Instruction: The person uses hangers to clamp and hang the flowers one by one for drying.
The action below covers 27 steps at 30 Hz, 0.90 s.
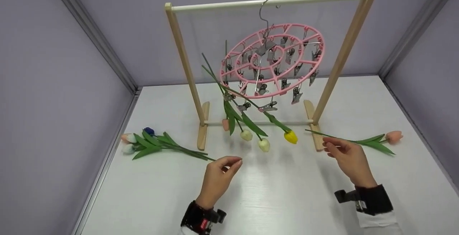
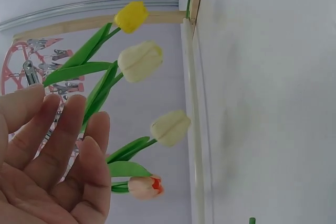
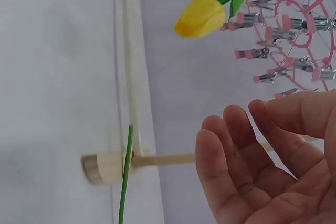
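My left hand (image 1: 217, 178) hovers over the table front, fingers loosely bent and holding nothing, near the stem ends of the tulips (image 1: 150, 143) lying at left. My right hand (image 1: 349, 160), likewise holding nothing, is beside the stem of a single pink tulip (image 1: 394, 137) lying at right. Between and beyond the hands, a tilted pink round clip hanger (image 1: 287, 95) hangs by its hook. A yellow tulip (image 1: 290, 137), two white tulips (image 1: 264, 145) and a pink tulip (image 1: 225, 124) hang heads down from its lower left side. In the left wrist view, fingers (image 2: 68, 129) overlap part of the hanger.
A wooden stand (image 1: 184, 59) with a white top rod (image 1: 229, 4) carries the hanger; its feet (image 1: 202, 138) rest on the white table (image 1: 265, 192). Many metal clips (image 1: 296, 95) dangle from the hanger. Grey-lilac walls (image 1: 71, 84) enclose the table.
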{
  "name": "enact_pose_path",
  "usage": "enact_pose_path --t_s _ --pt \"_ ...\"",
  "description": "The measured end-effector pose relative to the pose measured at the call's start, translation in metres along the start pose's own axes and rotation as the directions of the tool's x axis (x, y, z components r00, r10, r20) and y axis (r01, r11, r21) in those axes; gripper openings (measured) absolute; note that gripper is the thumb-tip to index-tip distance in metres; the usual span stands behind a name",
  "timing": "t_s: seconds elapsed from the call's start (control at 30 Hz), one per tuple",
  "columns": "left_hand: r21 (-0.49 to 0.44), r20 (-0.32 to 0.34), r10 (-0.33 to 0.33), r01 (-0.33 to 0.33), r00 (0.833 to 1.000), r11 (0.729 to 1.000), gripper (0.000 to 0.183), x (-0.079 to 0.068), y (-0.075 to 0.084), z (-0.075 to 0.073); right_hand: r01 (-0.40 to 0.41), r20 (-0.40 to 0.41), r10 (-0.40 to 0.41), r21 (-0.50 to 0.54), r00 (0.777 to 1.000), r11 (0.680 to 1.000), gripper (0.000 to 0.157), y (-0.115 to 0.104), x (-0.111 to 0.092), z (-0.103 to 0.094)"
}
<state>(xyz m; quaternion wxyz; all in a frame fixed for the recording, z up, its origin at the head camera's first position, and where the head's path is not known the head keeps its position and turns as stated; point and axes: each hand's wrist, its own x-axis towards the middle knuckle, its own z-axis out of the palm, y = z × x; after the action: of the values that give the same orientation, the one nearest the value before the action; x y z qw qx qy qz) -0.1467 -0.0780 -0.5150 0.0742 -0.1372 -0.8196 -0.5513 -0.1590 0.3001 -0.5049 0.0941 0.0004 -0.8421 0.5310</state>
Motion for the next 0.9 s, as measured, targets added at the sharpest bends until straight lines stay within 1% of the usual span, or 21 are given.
enact_pose_path --t_s 0.07,0.1,0.2,0.27,0.37,0.43,0.5,0.57,0.63,0.7,0.8,0.9 --pt "-0.004 0.001 -0.008 0.008 1.0 1.0 0.022 -0.001 0.0 0.001 0.012 -0.013 -0.013 -0.123 1.0 0.992 0.031 0.011 0.005 -0.01" --pt "-0.006 0.0 -0.005 0.005 1.0 1.0 0.022 -0.002 0.0 0.001 0.026 -0.014 -0.029 -0.184 0.999 0.983 0.03 0.017 0.008 -0.016" --pt "-0.017 0.004 0.0 0.0 1.0 1.0 0.023 -0.003 0.0 0.003 0.081 -0.018 -0.094 -0.347 0.995 0.934 0.025 0.035 0.019 -0.033" --pt "-0.024 0.012 0.003 -0.002 1.0 1.0 0.025 -0.005 -0.001 0.004 0.132 -0.006 -0.147 -0.414 0.989 0.901 0.021 0.047 0.028 -0.044" --pt "-0.026 0.02 -0.003 0.004 1.0 1.0 0.026 -0.008 -0.003 0.006 0.213 0.053 -0.216 -0.494 0.975 0.843 0.018 0.062 0.041 -0.056" --pt "-0.026 0.02 -0.01 0.011 1.0 1.0 0.025 -0.011 -0.005 0.008 0.268 0.118 -0.244 -0.541 0.963 0.797 0.018 0.072 0.051 -0.062" --pt "-0.027 0.028 -0.019 0.02 0.999 0.999 0.024 -0.014 -0.007 0.011 0.316 0.174 -0.265 -0.59 0.948 0.743 0.018 0.081 0.06 -0.067" --pt "-0.033 0.05 -0.028 0.03 0.998 0.999 0.022 -0.019 -0.009 0.016 0.348 0.206 -0.282 -0.635 0.937 0.69 0.019 0.091 0.067 -0.072" --pt "-0.041 0.076 -0.037 0.041 0.996 0.998 0.022 -0.022 -0.01 0.021 0.365 0.22 -0.296 -0.666 0.93 0.65 0.021 0.099 0.072 -0.076" --pt "-0.046 0.099 -0.045 0.05 0.994 0.998 0.021 -0.026 -0.01 0.025 0.366 0.222 -0.297 -0.684 0.929 0.631 0.022 0.106 0.074 -0.079" --pt "-0.042 0.108 -0.062 0.067 0.992 0.997 0.02 -0.03 -0.011 0.029 0.356 0.24 -0.265 -0.687 0.934 0.634 0.023 0.111 0.078 -0.08" --pt "-0.044 0.119 -0.07 0.076 0.99 0.996 0.021 -0.033 -0.011 0.033 0.33 0.244 -0.222 -0.702 0.944 0.631 0.019 0.113 0.082 -0.079"
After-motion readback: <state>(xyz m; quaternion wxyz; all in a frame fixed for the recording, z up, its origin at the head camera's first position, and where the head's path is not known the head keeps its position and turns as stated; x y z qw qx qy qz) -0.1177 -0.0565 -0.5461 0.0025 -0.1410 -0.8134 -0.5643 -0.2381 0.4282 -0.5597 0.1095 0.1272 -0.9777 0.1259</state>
